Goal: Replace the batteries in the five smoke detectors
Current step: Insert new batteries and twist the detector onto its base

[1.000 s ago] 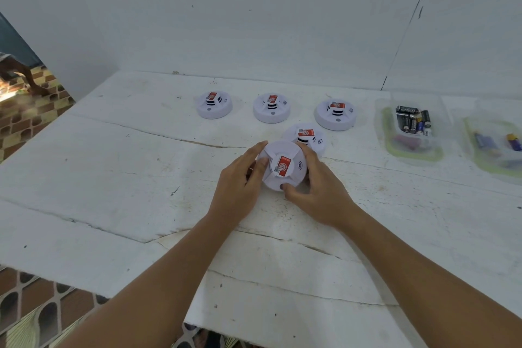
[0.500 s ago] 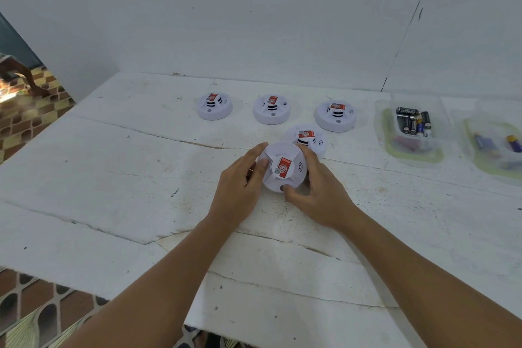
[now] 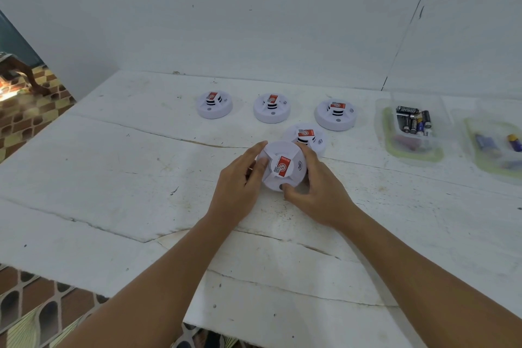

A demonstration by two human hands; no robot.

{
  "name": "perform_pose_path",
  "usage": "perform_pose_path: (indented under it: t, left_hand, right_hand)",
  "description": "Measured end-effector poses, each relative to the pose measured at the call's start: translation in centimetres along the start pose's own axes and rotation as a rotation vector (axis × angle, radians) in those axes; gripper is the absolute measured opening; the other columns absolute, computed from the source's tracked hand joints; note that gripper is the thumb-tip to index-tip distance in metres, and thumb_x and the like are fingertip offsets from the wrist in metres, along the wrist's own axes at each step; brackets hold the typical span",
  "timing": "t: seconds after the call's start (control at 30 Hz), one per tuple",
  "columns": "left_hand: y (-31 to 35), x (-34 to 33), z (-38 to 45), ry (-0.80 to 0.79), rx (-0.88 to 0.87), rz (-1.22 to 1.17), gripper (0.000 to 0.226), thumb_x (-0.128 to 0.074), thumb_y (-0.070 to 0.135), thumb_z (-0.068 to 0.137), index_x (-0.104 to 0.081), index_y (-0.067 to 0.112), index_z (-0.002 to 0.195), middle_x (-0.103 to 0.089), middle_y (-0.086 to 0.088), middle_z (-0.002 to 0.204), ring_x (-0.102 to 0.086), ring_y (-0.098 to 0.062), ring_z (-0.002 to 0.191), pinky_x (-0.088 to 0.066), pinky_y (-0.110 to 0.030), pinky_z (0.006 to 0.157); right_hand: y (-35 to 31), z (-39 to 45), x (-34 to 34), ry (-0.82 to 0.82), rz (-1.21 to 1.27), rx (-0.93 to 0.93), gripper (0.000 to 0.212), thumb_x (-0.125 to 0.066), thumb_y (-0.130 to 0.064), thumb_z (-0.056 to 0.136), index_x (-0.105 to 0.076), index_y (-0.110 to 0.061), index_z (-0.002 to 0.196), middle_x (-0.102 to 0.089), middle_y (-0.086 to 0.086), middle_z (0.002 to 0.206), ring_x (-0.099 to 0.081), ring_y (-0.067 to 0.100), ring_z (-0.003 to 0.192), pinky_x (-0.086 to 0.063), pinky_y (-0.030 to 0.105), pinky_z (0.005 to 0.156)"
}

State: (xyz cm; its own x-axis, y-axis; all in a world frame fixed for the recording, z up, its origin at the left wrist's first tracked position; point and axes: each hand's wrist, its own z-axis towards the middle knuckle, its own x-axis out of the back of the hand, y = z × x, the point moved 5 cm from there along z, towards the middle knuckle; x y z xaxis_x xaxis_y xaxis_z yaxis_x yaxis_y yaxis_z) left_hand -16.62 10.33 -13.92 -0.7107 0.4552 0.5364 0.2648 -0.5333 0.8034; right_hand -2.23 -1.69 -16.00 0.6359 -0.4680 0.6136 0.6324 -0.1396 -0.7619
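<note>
A round white smoke detector (image 3: 283,167) with a red label is held between both hands at the table's middle, its face tilted toward me. My left hand (image 3: 240,191) grips its left side and my right hand (image 3: 317,192) grips its right side and lower edge. A second detector (image 3: 308,137) lies just behind it. Three more detectors (image 3: 214,104) (image 3: 271,108) (image 3: 336,115) stand in a row further back. A clear tray (image 3: 409,154) holds several batteries (image 3: 413,123).
A second clear tray (image 3: 491,161) at the far right holds a few batteries. The white table (image 3: 113,178) is cracked, with its left and front edges near a tiled floor (image 3: 28,116). A white wall stands behind.
The held detector has tipped slightly more toward me; both hands keep the same grip. Everything else stays put.
</note>
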Motion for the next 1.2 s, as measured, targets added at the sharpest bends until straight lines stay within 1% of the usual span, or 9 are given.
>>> perform_pose_path:
  t: [0.17, 0.4, 0.53, 0.63, 0.77, 0.9, 1.03, 1.13, 1.2]
  left_hand:
    - [-0.05, -0.03, 0.01, 0.000, -0.001, -0.003, 0.037, -0.047, 0.031, 0.110, -0.058, 0.027, 0.145, -0.069, 0.008, 0.102, -0.062, 0.002, 0.089, -0.046, -0.009, 0.072]
    - [-0.02, -0.04, 0.03, 0.004, 0.000, -0.002, 0.038, -0.047, 0.030, 0.110, -0.057, 0.025, 0.147, -0.067, 0.009, 0.099, -0.060, 0.006, 0.086, -0.045, -0.007, 0.071]
    - [-0.08, -0.08, 0.07, 0.002, -0.002, 0.006, 0.039, -0.047, 0.030, 0.110, -0.056, 0.025, 0.148, -0.068, 0.008, 0.103, -0.060, 0.007, 0.089, -0.046, -0.007, 0.072]
    - [-0.16, -0.07, 0.02, 0.004, 0.004, -0.011, 0.039, -0.047, 0.030, 0.110, -0.056, 0.026, 0.148, -0.069, 0.008, 0.104, -0.061, 0.005, 0.091, -0.047, -0.008, 0.074]
    - [-0.32, -0.12, -0.01, 0.003, 0.002, -0.015, 0.039, -0.047, 0.031, 0.110, -0.056, 0.027, 0.148, -0.071, 0.007, 0.108, -0.063, 0.002, 0.093, -0.047, -0.008, 0.074]
    - [-0.28, -0.11, 0.02, 0.006, 0.001, -0.011, 0.039, -0.048, 0.031, 0.110, -0.056, 0.027, 0.148, -0.071, 0.008, 0.107, -0.063, 0.004, 0.092, -0.048, -0.008, 0.074]
    - [-0.24, -0.08, 0.04, 0.007, -0.006, -0.013, 0.039, -0.048, 0.030, 0.110, -0.056, 0.026, 0.148, -0.071, 0.008, 0.105, -0.064, 0.001, 0.091, -0.049, -0.011, 0.073]
    - [-0.23, -0.08, 0.02, 0.009, -0.017, -0.013, 0.039, -0.047, 0.031, 0.110, -0.056, 0.026, 0.148, -0.072, 0.006, 0.106, -0.065, -0.005, 0.094, -0.054, -0.018, 0.076]
    - [-0.30, -0.10, 0.05, 0.007, -0.021, -0.012, 0.039, -0.047, 0.031, 0.110, -0.057, 0.026, 0.147, -0.072, 0.006, 0.106, -0.065, -0.007, 0.094, -0.054, -0.017, 0.076]
  right_hand:
    - [-0.20, 0.00, 0.03, -0.001, 0.006, 0.011, 0.080, -0.075, -0.032, 0.088, -0.029, -0.039, 0.153, -0.055, -0.025, 0.131, -0.057, 0.004, 0.114, -0.054, 0.031, 0.093]
    - [-0.33, -0.07, 0.07, -0.002, 0.004, 0.020, 0.079, -0.075, -0.030, 0.088, -0.031, -0.039, 0.152, -0.055, -0.026, 0.130, -0.056, 0.002, 0.114, -0.053, 0.029, 0.092]
    - [-0.26, -0.03, 0.04, -0.011, 0.010, 0.016, 0.080, -0.074, -0.034, 0.087, -0.029, -0.040, 0.154, -0.054, -0.024, 0.135, -0.057, 0.007, 0.118, -0.054, 0.037, 0.097]
    - [-0.26, -0.01, -0.02, -0.016, 0.003, 0.011, 0.081, -0.073, -0.037, 0.087, -0.029, -0.041, 0.154, -0.054, -0.024, 0.135, -0.057, 0.008, 0.118, -0.055, 0.040, 0.097]
    - [-0.36, -0.05, -0.04, -0.020, 0.008, 0.009, 0.082, -0.070, -0.042, 0.085, -0.027, -0.042, 0.155, -0.053, -0.025, 0.138, -0.056, 0.007, 0.122, -0.055, 0.040, 0.099]
    - [-0.47, -0.10, -0.01, -0.022, 0.007, 0.007, 0.081, -0.070, -0.043, 0.085, -0.026, -0.044, 0.154, -0.053, -0.027, 0.137, -0.056, 0.006, 0.121, -0.055, 0.039, 0.099]
    - [-0.51, -0.11, 0.00, -0.024, 0.008, 0.004, 0.082, -0.069, -0.045, 0.084, -0.027, -0.042, 0.155, -0.053, -0.025, 0.137, -0.057, 0.007, 0.121, -0.055, 0.041, 0.099]
    - [-0.55, -0.14, 0.02, -0.025, 0.007, 0.010, 0.081, -0.070, -0.043, 0.085, -0.027, -0.043, 0.153, -0.053, -0.025, 0.137, -0.056, 0.007, 0.121, -0.055, 0.040, 0.099]
    - [-0.55, -0.16, 0.03, -0.026, 0.008, 0.008, 0.080, -0.072, -0.040, 0.086, -0.027, -0.044, 0.153, -0.053, -0.026, 0.137, -0.056, 0.006, 0.121, -0.054, 0.039, 0.100]
